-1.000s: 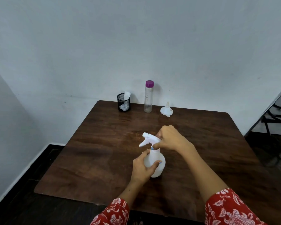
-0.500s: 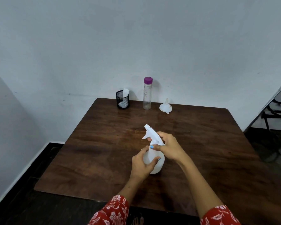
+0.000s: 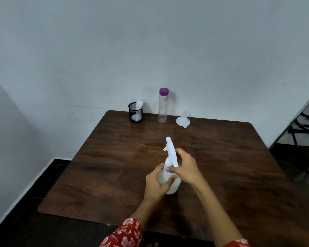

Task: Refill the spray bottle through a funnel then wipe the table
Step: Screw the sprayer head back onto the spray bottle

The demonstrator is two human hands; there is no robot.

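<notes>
At the back of the counter (image 3: 239, 157), a mesh cup (image 3: 135, 112), a capped water bottle (image 3: 162, 106) and the funnel (image 3: 183, 120) stand untouched: refilling has hardly begun. Nearer, the left hand (image 3: 156, 184) grips the spray bottle (image 3: 169, 179) upright at mid-counter; the right hand (image 3: 185, 168) pinches its trigger head's collar, probably unscrewing it.

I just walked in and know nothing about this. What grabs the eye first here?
Near the middle of the dark wooden table, two hands work a white spray bottle: the left hand holds its body, the right hand grips the neck below the trigger head. Along the far edge by the wall stand a black mesh cup, a clear bottle with a purple cap and a white funnel.
</notes>
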